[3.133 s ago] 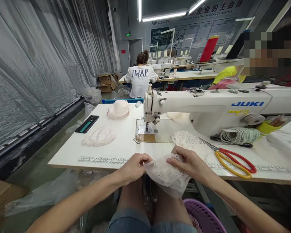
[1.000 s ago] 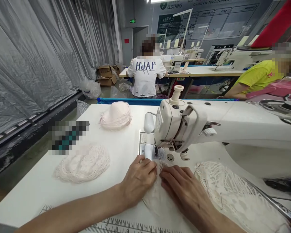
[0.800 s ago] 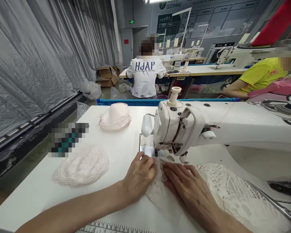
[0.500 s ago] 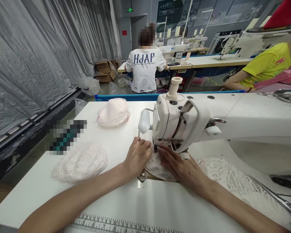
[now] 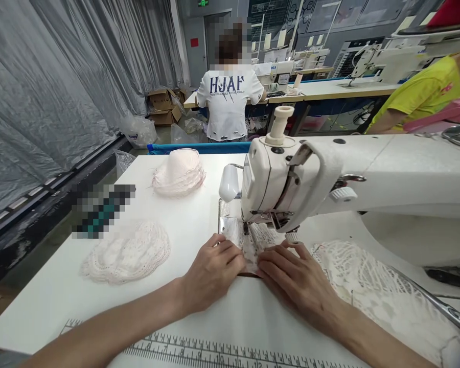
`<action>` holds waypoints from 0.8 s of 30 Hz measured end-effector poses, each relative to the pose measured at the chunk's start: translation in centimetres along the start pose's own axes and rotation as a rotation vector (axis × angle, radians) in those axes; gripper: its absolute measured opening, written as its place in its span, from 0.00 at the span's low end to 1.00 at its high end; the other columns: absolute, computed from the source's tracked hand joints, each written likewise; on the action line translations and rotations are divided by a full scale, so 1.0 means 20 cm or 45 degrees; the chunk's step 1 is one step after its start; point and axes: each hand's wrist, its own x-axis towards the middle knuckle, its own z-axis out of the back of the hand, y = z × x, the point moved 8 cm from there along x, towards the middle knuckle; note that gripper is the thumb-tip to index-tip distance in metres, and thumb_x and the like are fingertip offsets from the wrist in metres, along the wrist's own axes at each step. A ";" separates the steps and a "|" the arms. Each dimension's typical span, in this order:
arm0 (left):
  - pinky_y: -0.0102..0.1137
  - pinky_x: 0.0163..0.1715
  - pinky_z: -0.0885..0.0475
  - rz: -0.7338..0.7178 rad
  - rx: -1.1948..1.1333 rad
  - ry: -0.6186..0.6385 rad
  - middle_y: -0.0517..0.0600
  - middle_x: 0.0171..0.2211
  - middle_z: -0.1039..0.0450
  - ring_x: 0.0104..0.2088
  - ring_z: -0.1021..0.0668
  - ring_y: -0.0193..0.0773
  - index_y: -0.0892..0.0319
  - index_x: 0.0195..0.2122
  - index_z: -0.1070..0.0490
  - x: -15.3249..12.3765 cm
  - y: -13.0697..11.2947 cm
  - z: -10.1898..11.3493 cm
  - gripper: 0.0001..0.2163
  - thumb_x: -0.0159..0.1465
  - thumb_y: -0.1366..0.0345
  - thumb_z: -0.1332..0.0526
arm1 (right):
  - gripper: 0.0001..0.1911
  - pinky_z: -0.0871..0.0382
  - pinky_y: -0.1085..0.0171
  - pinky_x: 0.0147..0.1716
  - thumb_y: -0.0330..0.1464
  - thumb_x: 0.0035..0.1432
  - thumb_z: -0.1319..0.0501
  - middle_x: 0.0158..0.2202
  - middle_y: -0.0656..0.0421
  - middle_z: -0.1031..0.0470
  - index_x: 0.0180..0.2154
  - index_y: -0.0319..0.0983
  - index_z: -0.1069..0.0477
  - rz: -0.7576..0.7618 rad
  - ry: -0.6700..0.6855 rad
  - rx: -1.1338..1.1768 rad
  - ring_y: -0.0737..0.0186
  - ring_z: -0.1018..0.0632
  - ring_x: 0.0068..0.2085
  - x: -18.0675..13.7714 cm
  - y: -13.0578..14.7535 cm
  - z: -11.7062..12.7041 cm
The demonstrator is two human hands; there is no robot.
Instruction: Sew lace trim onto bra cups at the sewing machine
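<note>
A white lace piece point(image 5: 252, 245) lies under the head of the white sewing machine point(image 5: 329, 179), at the needle. My left hand point(image 5: 212, 271) rests on its left edge, fingers curled and pressing the lace onto the table. My right hand point(image 5: 297, 278) lies flat on its right side, fingers stretched toward the needle. Both hands sit just in front of the presser foot.
A heap of lace pieces point(image 5: 126, 250) lies at the left, a stack of pink cups point(image 5: 179, 173) behind it. More lace point(image 5: 375, 291) is piled at the right. A ruler is printed along the white table's front edge point(image 5: 199, 352). Other people sit at tables beyond.
My hands lifted the lace from my lap to the table and slid it under the needle. Since half a second ago they have drawn back a little toward me.
</note>
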 end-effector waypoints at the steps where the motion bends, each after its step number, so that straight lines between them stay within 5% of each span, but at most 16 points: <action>1: 0.33 0.39 0.35 0.024 -0.024 -0.034 0.46 0.29 0.27 0.31 0.26 0.31 0.61 0.31 0.36 0.00 0.01 0.00 0.07 0.65 0.74 0.49 | 0.11 0.40 0.59 0.40 0.27 0.64 0.50 0.31 0.58 0.24 0.33 0.38 0.31 -0.015 -0.013 0.011 0.64 0.26 0.34 0.00 -0.01 0.01; 7: 0.31 0.32 0.35 0.161 -0.077 -0.188 0.43 0.23 0.28 0.22 0.29 0.29 0.60 0.32 0.39 0.03 0.05 0.02 0.07 0.68 0.70 0.51 | 0.17 0.41 0.60 0.35 0.43 0.65 0.51 0.32 0.55 0.25 0.36 0.37 0.34 -0.057 0.061 0.055 0.61 0.27 0.31 0.02 -0.05 -0.01; 13: 0.32 0.32 0.36 0.153 -0.005 -0.219 0.44 0.25 0.27 0.25 0.26 0.30 0.61 0.33 0.36 0.06 0.04 0.01 0.05 0.65 0.67 0.46 | 0.13 0.42 0.64 0.30 0.24 0.64 0.55 0.26 0.58 0.27 0.35 0.36 0.33 -0.062 -0.023 -0.003 0.65 0.30 0.26 0.00 -0.06 0.00; 18: 0.33 0.32 0.38 0.047 0.286 -0.176 0.44 0.22 0.30 0.25 0.28 0.32 0.61 0.27 0.31 0.07 -0.03 -0.01 0.07 0.61 0.76 0.44 | 0.10 0.42 0.64 0.30 0.26 0.63 0.49 0.24 0.59 0.28 0.32 0.36 0.32 -0.008 -0.031 -0.012 0.65 0.29 0.27 0.00 -0.03 0.02; 24: 0.32 0.29 0.41 0.156 0.237 -0.165 0.44 0.19 0.34 0.23 0.31 0.32 0.59 0.23 0.30 0.06 0.00 0.00 0.10 0.59 0.75 0.44 | 0.13 0.41 0.63 0.32 0.23 0.64 0.53 0.27 0.59 0.26 0.34 0.37 0.31 -0.008 -0.020 0.013 0.66 0.28 0.29 -0.01 -0.03 0.02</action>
